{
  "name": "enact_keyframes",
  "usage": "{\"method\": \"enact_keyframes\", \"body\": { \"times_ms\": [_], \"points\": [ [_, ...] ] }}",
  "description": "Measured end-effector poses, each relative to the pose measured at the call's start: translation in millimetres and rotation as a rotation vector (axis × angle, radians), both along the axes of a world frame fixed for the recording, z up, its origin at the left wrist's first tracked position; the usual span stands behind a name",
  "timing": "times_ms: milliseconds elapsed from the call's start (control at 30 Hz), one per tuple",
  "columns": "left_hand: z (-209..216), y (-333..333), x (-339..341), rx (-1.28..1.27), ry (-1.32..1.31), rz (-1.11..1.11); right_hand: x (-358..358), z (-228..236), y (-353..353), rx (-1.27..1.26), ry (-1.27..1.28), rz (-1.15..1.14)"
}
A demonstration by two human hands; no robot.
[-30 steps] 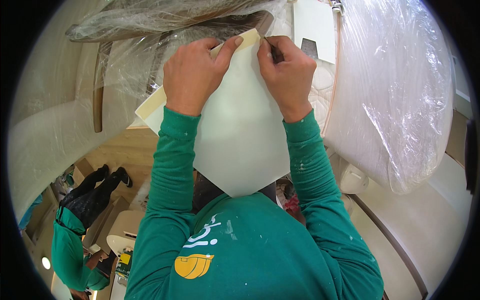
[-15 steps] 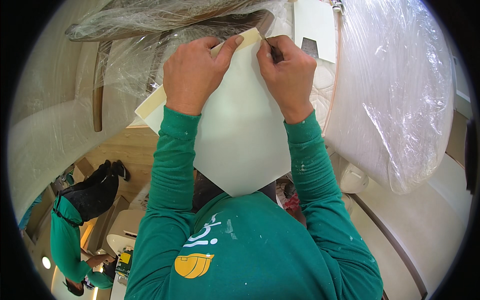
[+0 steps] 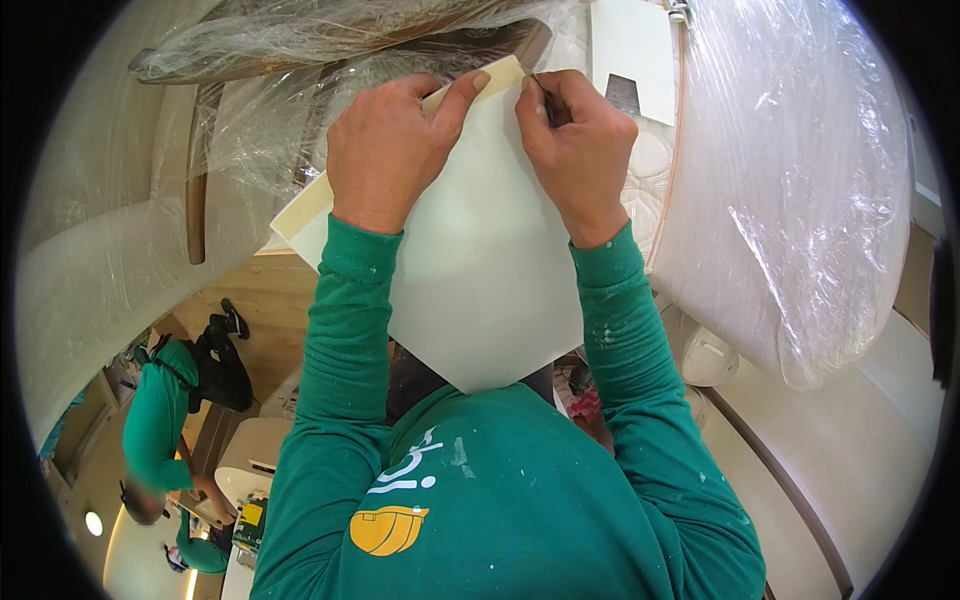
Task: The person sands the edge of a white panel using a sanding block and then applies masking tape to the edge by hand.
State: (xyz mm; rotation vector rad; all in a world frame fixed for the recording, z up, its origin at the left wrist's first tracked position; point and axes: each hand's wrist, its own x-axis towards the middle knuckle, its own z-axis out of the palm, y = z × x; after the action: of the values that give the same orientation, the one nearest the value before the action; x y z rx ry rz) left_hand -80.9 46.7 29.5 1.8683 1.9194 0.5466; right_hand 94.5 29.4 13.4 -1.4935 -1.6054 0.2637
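Note:
A white flat panel [image 3: 490,270] leans toward my chest with one corner pointing away from me. Along its far left side runs a cream-coloured edge band [image 3: 503,78]. My left hand [image 3: 383,155] is closed over that side, its thumb pressing on the band close to the far corner. At the same corner my right hand [image 3: 580,155] pinches a thin dark tool [image 3: 541,92], its tip touching or almost touching the panel's edge. Fingers hide most of this tool, so its exact kind does not show.
Plastic-wrapped furniture [image 3: 790,200] bulges at the right, and a wrapped wooden frame [image 3: 200,170] stands at the far left. Beyond my right hand lies another white panel [image 3: 635,60] with a dark notch. Co-workers in green [image 3: 160,400] are at lower left, beside a white counter [image 3: 245,450].
My hands and the panel stay almost in place; the right hand has shifted very slightly right. At lower left, the nearer co-worker has changed posture, and another person now shows behind.

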Motion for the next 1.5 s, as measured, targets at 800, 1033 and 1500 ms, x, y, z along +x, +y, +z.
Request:
{"method": "enact_keyframes", "body": {
  "times_ms": [800,1033,1500],
  "points": [
    [0.9,0.4,0.3,0.008,0.013,-0.012,0.4,4.1,0.1,-0.027,-0.045,0.025],
    [3.7,0.6,0.4,-0.005,0.014,-0.016,0.9,-2.8,-1.7,-0.028,0.067,-0.015],
    [-2.1,1.0,-1.3,0.013,0.027,-0.017,2.0,-0.1,-0.2,-0.037,-0.019,0.007]
  ]
}}
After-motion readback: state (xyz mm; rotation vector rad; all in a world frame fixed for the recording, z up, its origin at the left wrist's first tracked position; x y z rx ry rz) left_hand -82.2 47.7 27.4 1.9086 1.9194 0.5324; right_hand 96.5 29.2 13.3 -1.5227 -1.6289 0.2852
